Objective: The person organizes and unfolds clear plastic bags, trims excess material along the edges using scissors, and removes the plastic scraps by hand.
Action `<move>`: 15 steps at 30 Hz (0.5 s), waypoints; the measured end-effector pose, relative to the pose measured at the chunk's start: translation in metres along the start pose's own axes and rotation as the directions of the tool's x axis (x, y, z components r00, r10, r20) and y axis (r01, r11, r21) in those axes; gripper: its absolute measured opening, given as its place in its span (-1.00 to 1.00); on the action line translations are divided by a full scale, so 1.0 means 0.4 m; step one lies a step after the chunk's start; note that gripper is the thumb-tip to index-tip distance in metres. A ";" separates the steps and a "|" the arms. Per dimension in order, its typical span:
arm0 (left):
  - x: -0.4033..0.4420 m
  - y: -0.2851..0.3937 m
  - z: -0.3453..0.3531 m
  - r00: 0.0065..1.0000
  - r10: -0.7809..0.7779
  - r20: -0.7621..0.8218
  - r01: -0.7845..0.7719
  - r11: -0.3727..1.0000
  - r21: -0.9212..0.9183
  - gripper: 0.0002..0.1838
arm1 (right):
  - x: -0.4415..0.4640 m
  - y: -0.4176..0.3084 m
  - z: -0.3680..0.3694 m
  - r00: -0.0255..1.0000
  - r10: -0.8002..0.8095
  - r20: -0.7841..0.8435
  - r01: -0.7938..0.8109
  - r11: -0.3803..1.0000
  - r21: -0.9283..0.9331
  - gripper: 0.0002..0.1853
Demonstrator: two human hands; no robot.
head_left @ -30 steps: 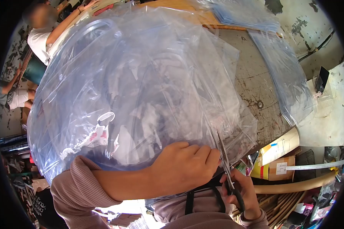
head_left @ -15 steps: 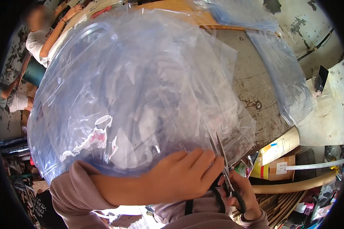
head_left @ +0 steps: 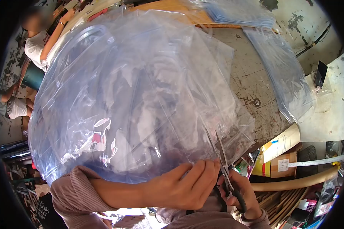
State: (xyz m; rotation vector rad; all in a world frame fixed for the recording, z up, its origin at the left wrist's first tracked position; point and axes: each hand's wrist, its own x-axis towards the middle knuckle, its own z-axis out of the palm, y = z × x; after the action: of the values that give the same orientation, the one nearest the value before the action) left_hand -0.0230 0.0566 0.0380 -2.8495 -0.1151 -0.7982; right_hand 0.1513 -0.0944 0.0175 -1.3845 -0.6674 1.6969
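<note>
A large heap of clear plastic sheeting (head_left: 141,99) bulges across the work surface in front of me. My right hand (head_left: 240,192) is closed on the black handles of a pair of scissors (head_left: 223,156). Their blades point up and stand apart, over the lower right part of the plastic. Just left of the blades is my left hand (head_left: 187,185), its fingers curled and pinched together at the near edge of the heap. Whatever lies between those fingertips is too small or hidden to make out.
Flat stacks of clear plastic (head_left: 279,72) lie at the right and far side of the worn tabletop (head_left: 252,87). A cardboard box (head_left: 283,166) and a beige tube (head_left: 294,183) are at lower right. A phone (head_left: 320,74) rests far right. Other people (head_left: 36,45) are at upper left.
The fingers of my left hand have drawn closer together beside the scissors. The scissors stay in my right hand, blades still apart. The view has shifted slightly.
</note>
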 end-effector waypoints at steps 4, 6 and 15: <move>0.001 0.001 0.000 1.000 -0.012 -0.012 0.012 1.000 -0.012 -0.75 | 0.004 -0.001 0.001 0.999 -0.038 -0.024 0.037 0.998 -0.057 -0.30; 0.001 0.000 -0.001 1.000 -0.017 -0.014 0.016 1.000 -0.018 -0.75 | 0.005 0.001 -0.003 0.999 -0.037 -0.028 0.035 0.995 -0.092 -0.29; 0.002 -0.004 0.002 1.000 -0.004 0.009 0.005 0.999 -0.037 -0.74 | 0.014 0.007 -0.012 0.992 -0.118 -0.045 0.113 0.989 -0.095 -0.30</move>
State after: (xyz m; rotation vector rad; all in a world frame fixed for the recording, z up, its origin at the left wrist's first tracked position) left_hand -0.0221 0.0583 0.0382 -2.8889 -0.1090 -0.7970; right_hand 0.1549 -0.0913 0.0111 -1.4199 -0.7914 1.5520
